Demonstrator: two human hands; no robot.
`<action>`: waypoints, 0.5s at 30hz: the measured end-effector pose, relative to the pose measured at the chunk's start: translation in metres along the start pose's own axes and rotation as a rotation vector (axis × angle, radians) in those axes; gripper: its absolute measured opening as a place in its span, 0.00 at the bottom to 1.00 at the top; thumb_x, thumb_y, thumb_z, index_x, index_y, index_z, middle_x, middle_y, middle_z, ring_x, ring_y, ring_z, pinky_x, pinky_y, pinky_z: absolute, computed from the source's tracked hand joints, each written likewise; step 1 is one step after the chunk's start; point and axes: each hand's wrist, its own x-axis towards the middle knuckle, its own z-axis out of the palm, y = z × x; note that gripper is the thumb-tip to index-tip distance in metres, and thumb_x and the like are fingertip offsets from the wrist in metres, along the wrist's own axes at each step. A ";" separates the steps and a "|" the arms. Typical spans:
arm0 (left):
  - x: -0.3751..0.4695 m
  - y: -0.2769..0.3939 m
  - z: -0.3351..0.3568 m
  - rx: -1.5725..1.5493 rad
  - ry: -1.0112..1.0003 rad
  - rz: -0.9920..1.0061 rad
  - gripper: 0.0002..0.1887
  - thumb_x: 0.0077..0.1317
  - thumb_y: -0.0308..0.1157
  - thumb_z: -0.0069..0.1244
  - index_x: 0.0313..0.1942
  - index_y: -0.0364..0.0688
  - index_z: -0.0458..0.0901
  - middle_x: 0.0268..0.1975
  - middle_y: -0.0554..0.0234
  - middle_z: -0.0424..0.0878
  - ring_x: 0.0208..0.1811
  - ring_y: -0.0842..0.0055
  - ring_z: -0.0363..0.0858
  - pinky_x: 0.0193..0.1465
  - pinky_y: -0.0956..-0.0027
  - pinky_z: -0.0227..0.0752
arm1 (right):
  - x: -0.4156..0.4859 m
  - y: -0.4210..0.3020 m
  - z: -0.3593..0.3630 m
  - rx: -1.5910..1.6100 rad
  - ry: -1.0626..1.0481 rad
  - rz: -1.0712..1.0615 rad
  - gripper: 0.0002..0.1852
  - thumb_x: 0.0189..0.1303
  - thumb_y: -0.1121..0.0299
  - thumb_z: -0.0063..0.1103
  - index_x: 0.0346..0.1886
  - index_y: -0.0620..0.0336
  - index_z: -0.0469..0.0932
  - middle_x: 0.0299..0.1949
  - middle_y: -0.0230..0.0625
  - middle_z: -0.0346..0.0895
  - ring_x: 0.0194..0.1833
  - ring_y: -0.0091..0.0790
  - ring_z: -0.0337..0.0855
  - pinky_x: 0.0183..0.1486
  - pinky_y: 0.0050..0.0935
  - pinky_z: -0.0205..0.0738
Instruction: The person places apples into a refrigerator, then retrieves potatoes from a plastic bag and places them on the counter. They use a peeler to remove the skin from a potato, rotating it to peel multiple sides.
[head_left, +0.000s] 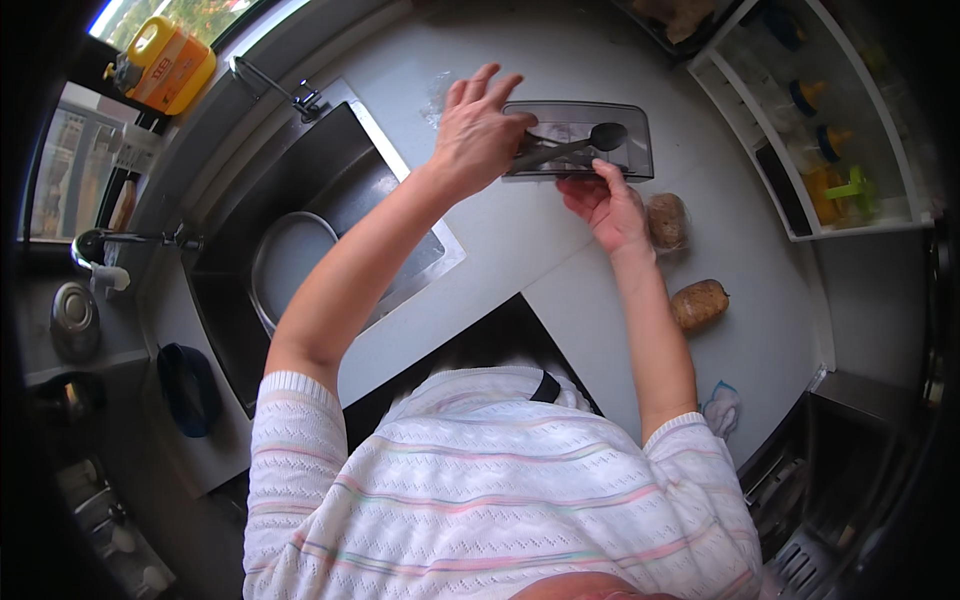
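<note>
A clear grey plastic bin (637, 142) lies on the pale counter, with a black spoon (609, 136) and other dark utensils in it. Over the bin's left end is my left hand (480, 135), several fingers raised and spread, thumb side down by the utensil handles; whether it grips them is hidden. My right hand (609, 210) is at the bin's near long side, its thumb on the rim and the fingers curled beneath. Just right of that hand sits a brown lump in clear wrap (667, 221). A brown root vegetable (700, 305) rests nearer me.
To the left is a dark sink (352, 180) holding a round metal pan (292, 255), with a faucet (306, 101) behind. A white-framed rack (847, 45) of bottles stands at the right. A crumpled cloth (722, 410) lies by my right elbow.
</note>
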 end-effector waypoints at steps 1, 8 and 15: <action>0.006 0.003 0.001 0.070 -0.115 0.002 0.10 0.54 0.29 0.57 0.38 0.51 0.87 0.63 0.56 0.68 0.69 0.55 0.56 0.67 0.48 0.53 | -0.002 0.005 0.004 -0.006 -0.012 0.015 0.15 0.59 0.63 0.60 0.44 0.62 0.76 0.37 0.40 0.82 0.38 0.42 0.86 0.38 0.34 0.83; 0.017 0.000 -0.005 0.265 -0.527 -0.055 0.05 0.53 0.29 0.55 0.30 0.46 0.87 0.63 0.56 0.68 0.71 0.57 0.53 0.68 0.45 0.47 | -0.008 0.017 0.014 -0.039 -0.063 0.018 0.14 0.60 0.62 0.60 0.43 0.61 0.77 0.36 0.40 0.83 0.39 0.41 0.86 0.40 0.35 0.83; 0.028 0.004 -0.005 0.238 -0.256 0.018 0.06 0.54 0.29 0.54 0.32 0.47 0.86 0.58 0.56 0.73 0.67 0.61 0.60 0.64 0.53 0.54 | -0.005 0.003 0.003 -0.009 0.002 0.006 0.14 0.61 0.60 0.59 0.43 0.60 0.77 0.37 0.42 0.83 0.40 0.40 0.86 0.42 0.35 0.82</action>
